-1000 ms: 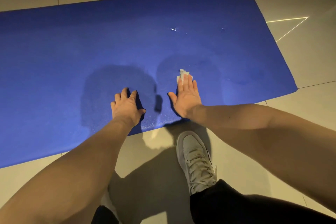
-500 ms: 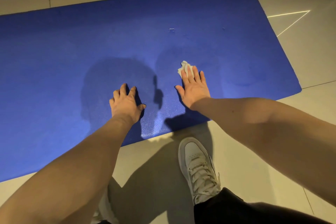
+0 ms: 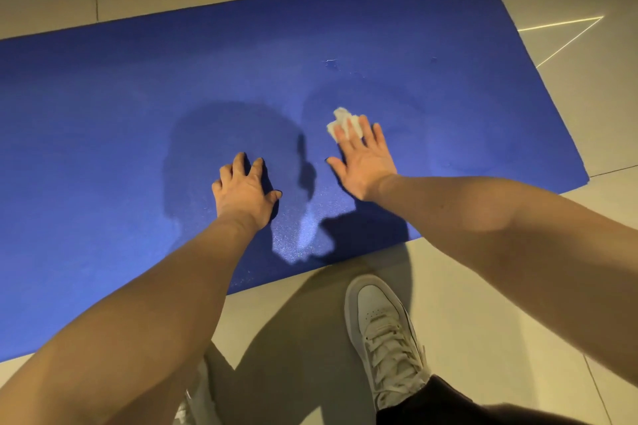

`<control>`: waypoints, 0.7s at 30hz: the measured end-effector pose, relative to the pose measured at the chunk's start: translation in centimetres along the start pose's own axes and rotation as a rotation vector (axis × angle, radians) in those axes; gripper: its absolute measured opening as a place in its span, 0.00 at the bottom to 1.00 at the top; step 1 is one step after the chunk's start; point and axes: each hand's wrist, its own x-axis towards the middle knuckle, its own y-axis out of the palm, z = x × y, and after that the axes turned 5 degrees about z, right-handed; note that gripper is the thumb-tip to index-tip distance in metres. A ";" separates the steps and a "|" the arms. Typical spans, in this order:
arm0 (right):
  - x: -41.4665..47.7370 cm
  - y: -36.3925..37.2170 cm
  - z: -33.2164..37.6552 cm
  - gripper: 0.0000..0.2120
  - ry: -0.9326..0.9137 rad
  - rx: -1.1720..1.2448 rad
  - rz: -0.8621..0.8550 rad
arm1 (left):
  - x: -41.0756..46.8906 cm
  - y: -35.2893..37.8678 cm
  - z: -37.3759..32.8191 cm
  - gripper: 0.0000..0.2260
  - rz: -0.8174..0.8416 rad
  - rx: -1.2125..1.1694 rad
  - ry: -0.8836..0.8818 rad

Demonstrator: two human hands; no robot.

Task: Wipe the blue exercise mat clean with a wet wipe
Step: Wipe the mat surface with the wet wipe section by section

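— Where do you have the wet wipe?

— On the blue exercise mat (image 3: 103, 121), toward its right end. The wet wipe (image 3: 341, 120) is a small crumpled white wad pinned under the fingertips of the right grip (image 3: 364, 162); only its far edge sticks out past them.

— Is that grip closed round it?

— No, I see it flat: palm down, fingers straight and a little spread, pressing the wad onto the mat rather than pinching it.

— And the other one?

— The left grip (image 3: 243, 191) is just beside it on the mat, nearer me, propped on arched fingertips with the thumb out to the side. It holds nothing.

— What does the mat look like there?

— Darker, damp-looking patches (image 3: 407, 103) lie around and beyond the right grip, and a few small specks (image 3: 330, 63) sit farther up. The mat lies on a pale tiled floor (image 3: 483, 304) — a white laced shoe (image 3: 383, 331) stands on the tiles just off its near edge.
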 end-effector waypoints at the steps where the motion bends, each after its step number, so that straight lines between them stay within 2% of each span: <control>1: 0.4 -0.3 -0.5 0.35 0.056 0.022 0.007 | 0.0 0.0 0.1 0.33 0.003 0.004 -0.001; 5: 1.4 -0.7 2.4 0.38 0.150 0.166 -0.036 | 0.5 -0.2 0.3 0.32 -0.004 0.009 0.007; 7: 1.4 -0.6 5.1 0.37 0.024 0.206 -0.033 | 1.0 -0.4 0.3 0.32 -0.018 0.008 0.004; 10: 1.4 -0.2 7.5 0.35 -0.212 0.093 -0.002 | 1.8 -0.7 0.2 0.31 -0.033 -0.001 -0.001; 13: 2.6 -0.3 6.0 0.33 -0.296 0.032 -0.027 | 2.5 -0.9 0.1 0.32 -0.041 0.008 0.007; 15: 3.4 -0.9 3.8 0.33 -0.229 0.066 -0.036 | 3.0 -1.1 0.2 0.32 -0.040 0.011 0.011; 18: 4.7 -1.9 0.8 0.35 0.012 0.055 -0.053 | 3.4 -1.3 0.4 0.32 -0.039 0.012 0.011; 21: 5.5 -2.4 1.8 0.38 0.185 0.086 -0.050 | 3.7 -1.5 0.7 0.32 -0.047 0.001 0.009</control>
